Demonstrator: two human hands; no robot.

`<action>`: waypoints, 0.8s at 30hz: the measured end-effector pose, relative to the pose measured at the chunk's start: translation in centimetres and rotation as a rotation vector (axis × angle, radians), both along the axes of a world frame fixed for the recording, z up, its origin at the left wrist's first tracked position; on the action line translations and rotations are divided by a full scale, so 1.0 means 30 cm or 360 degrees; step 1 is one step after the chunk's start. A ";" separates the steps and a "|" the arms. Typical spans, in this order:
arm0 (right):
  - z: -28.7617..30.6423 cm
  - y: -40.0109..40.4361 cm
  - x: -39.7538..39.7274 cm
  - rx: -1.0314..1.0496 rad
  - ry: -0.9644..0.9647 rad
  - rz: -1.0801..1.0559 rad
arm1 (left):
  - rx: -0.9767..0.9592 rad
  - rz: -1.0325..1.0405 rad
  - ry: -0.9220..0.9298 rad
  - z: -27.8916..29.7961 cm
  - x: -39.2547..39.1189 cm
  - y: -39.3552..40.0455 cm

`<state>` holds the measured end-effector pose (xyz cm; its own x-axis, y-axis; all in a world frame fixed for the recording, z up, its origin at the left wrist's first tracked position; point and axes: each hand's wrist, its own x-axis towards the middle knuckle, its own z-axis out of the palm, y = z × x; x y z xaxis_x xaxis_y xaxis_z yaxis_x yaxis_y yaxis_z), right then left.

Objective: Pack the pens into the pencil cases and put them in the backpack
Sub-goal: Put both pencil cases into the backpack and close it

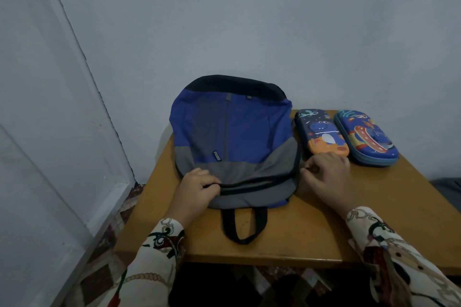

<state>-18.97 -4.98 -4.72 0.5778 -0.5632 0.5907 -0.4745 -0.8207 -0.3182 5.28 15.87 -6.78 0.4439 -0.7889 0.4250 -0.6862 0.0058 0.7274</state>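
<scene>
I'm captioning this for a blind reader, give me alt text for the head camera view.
A person's left hand grips the zipper edge of a blue and grey backpack lying flat on a wooden table, while the right hand pinches at its right side. Two closed cartoon pencil cases lie beside it.

Surface: a small wooden table (324,237), tan top, pushed toward the wall, its near edge at 6 o'clock.
Centre to 10 o'clock: a blue and grey backpack (232,142) lies flat on the top, black end toward the wall, its black carry loop (243,228) trailing toward 6 o'clock on the bare wood.
2 o'clock: two hard pencil cases lie side by side, touching or nearly so, long sides parallel.
Inner case: dinosaur pencil case (321,132), just beside the backpack's right edge.
Outer case: rocket pencil case (365,138), nearest the table's right edge.
Both cases: closed.
</scene>
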 end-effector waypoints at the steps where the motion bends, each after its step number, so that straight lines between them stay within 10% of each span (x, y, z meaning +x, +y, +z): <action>1: 0.011 -0.020 -0.002 -0.0006 0.0051 -0.0056 | -0.0003 -0.0001 0.0002 -0.001 0.001 -0.001; 18: 0.130 -0.203 0.197 -0.0078 0.0709 -0.0707 | -0.0063 -0.0073 -0.0201 -0.019 0.024 -0.013; 24: 0.124 -0.098 0.208 0.0007 0.0286 -0.0243 | 0.0031 0.0252 -0.0375 0.000 0.022 -0.004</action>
<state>-12.74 -7.92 -1.01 0.5814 -0.6544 0.4834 -0.6423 -0.7339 -0.2210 5.94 15.75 -6.78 0.4528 -0.7265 0.5169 -0.8278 -0.1272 0.5464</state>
